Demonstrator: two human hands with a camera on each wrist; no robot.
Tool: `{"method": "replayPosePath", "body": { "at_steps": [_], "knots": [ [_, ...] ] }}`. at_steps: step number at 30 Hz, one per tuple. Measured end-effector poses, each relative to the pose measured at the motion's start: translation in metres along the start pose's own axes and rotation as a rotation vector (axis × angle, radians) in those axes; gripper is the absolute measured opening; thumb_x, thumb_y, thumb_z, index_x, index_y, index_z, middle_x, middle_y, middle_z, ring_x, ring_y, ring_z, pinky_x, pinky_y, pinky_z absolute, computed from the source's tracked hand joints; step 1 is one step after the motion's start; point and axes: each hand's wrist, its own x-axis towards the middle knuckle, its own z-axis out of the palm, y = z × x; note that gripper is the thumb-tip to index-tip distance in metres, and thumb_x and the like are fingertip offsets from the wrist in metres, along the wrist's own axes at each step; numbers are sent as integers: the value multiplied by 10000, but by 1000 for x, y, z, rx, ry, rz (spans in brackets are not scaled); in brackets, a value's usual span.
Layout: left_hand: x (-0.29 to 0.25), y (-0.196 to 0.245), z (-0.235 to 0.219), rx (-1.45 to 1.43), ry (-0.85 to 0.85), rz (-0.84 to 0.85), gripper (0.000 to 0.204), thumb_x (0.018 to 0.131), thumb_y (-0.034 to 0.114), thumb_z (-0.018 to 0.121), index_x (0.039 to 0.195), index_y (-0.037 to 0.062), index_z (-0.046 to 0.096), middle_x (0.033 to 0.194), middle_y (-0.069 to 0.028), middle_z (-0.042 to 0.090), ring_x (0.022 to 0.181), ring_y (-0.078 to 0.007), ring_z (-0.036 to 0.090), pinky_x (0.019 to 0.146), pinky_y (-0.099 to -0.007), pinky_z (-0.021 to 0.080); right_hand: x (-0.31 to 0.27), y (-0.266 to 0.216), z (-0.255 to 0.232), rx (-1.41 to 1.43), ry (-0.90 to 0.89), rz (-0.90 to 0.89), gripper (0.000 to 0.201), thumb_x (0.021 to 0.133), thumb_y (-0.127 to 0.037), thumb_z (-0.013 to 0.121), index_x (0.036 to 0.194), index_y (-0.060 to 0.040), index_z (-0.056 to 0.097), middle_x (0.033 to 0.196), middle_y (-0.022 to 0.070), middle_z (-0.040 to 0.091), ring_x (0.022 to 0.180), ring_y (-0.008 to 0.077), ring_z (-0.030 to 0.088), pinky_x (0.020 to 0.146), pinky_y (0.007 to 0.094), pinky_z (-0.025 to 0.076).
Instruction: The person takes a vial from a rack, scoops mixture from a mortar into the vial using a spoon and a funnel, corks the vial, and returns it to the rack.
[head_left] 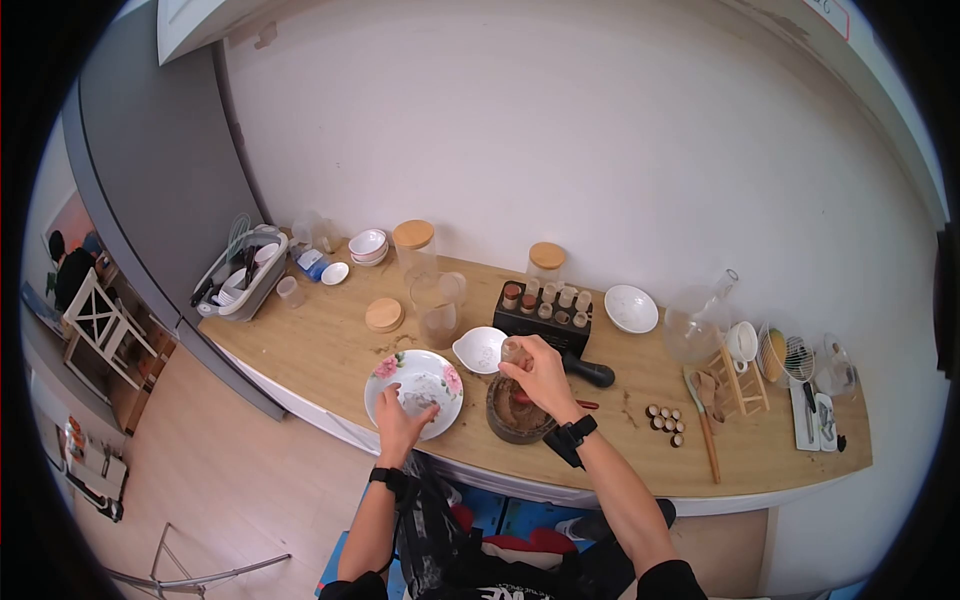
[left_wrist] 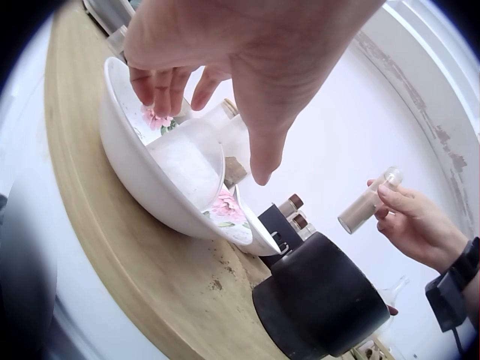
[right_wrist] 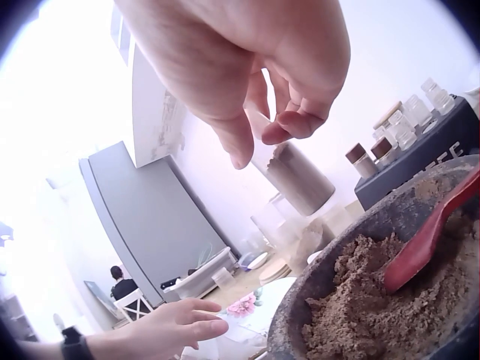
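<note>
My right hand (head_left: 520, 365) pinches a small glass vial (head_left: 513, 350) of brown powder, tilted just above a dark stone mortar (head_left: 515, 418). The mortar (right_wrist: 375, 315) holds brown ground powder and a red spoon (right_wrist: 427, 238). In the right wrist view the vial (right_wrist: 296, 178) sits between thumb and fingers of my right hand (right_wrist: 277, 139). My left hand (head_left: 412, 405) rests its fingertips inside a white floral plate (head_left: 385, 372), on a pale sheet or pile lying there (left_wrist: 187, 161). Its fingers (left_wrist: 161, 90) point down into the plate (left_wrist: 142, 180).
A black rack of small spice vials (head_left: 545, 318) stands behind the mortar, with a black pestle (head_left: 590, 373) beside it. A small white bowl (head_left: 480, 348), glass jars (head_left: 415, 250), loose corks (head_left: 665, 420), a dish rack (head_left: 240, 275) and utensils share the wooden counter (head_left: 320, 350).
</note>
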Motion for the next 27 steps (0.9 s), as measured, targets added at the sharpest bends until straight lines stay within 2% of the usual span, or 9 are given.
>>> {"method": "replayPosePath", "body": {
  "at_steps": [11, 13, 14, 16, 17, 19, 21, 23, 27],
  "knots": [
    [4, 47, -5, -10, 111, 181, 659, 684, 289, 823, 1170, -23, 505, 1105, -203, 535, 1061, -325, 523, 859, -393, 439, 2, -16, -9, 124, 20, 72, 368, 806, -174, 736, 1102, 8, 615, 906, 50, 595, 692, 110, 547, 632, 258, 464],
    [2, 77, -2, -444, -168, -16, 533, 839, 291, 707, 1221, -6, 485, 1186, -176, 534, 1103, -263, 527, 860, -339, 449, 4, -21, -9, 151, 26, 56, 364, 822, -197, 726, 1097, 14, 615, 907, 50, 601, 702, 109, 555, 639, 259, 467],
    [0, 91, 2, -443, -168, -16, 533, 839, 291, 707, 1221, -6, 485, 1186, -176, 534, 1103, -263, 527, 860, -339, 449, 5, -24, -8, 165, 15, 55, 372, 825, -201, 722, 1107, 16, 613, 930, 64, 602, 691, 118, 557, 620, 264, 471],
    [-5, 115, 13, -1295, -500, -335, 414, 977, 292, 515, 1276, 14, 443, 1230, -118, 530, 1101, -189, 527, 882, -292, 455, 4, -28, -8, 176, 8, 53, 381, 828, -204, 719, 1118, 18, 610, 953, 79, 603, 681, 126, 560, 602, 269, 475],
    [-5, 123, 18, -1298, -507, -330, 414, 977, 292, 515, 1276, 14, 443, 1230, -118, 530, 1101, -189, 527, 882, -292, 455, 4, -31, -8, 205, 14, 27, 384, 827, -201, 720, 1118, 23, 608, 953, 83, 603, 683, 130, 567, 591, 271, 480],
    [-4, 137, 26, -1730, -661, -462, 413, 1011, 308, 416, 1303, 17, 412, 1283, -130, 508, 1094, -190, 533, 919, -296, 463, 0, -37, -9, 228, 30, 0, 386, 826, -198, 720, 1118, 27, 605, 953, 88, 602, 685, 134, 574, 580, 273, 485],
    [-3, 137, 44, -1824, -659, -516, 427, 1003, 302, 430, 1311, 8, 404, 1295, -162, 494, 1106, -198, 529, 949, -295, 463, -7, -44, -10, 247, 26, 67, 317, 837, -138, 710, 1070, 49, 606, 918, 65, 599, 725, 110, 605, 613, 251, 496],
    [-4, 144, 49, -1931, -598, -645, 379, 1005, 276, 436, 1278, 14, 434, 1194, -137, 532, 993, -211, 543, 826, -288, 470, -11, -43, -13, 229, 32, 49, 348, 836, -96, 701, 1128, 50, 580, 939, 67, 601, 708, 101, 609, 591, 240, 504],
    [1, 137, 53, -2150, -669, -729, 377, 998, 280, 448, 1240, -9, 441, 1064, -135, 539, 872, -192, 519, 734, -268, 466, -26, -40, -45, 427, 262, 116, 423, 860, -115, 674, 1237, 13, 533, 944, 67, 640, 752, 79, 607, 641, 211, 495]
  ]
}}
